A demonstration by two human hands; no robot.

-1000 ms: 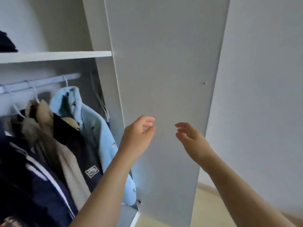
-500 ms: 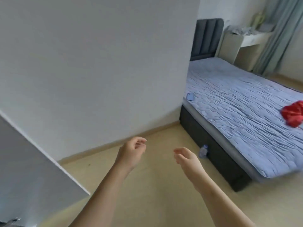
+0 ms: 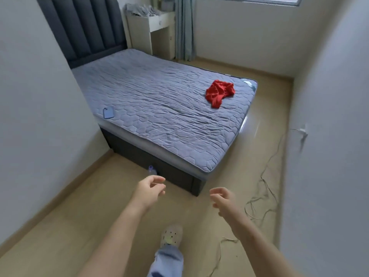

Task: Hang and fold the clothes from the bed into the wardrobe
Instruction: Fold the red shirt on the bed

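Head view: the left hand and right hand hang empty, fingers loosely curled, well short of the bed. The red garment lies crumpled near its far right corner. Loose cables trail over the floor on the right, where a foot could snag. No wardrobe shows, only a grey heap on the desk, perhaps clothes.

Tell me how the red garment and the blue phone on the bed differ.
The red garment is crumpled into a soft heap; the blue phone lies flat, a stiff rectangle. The garment is much larger than the phone. The garment sits near the far corner, toward the window; the phone lies at the near edge beside the left wall. Both rest on the grey quilted mattress.
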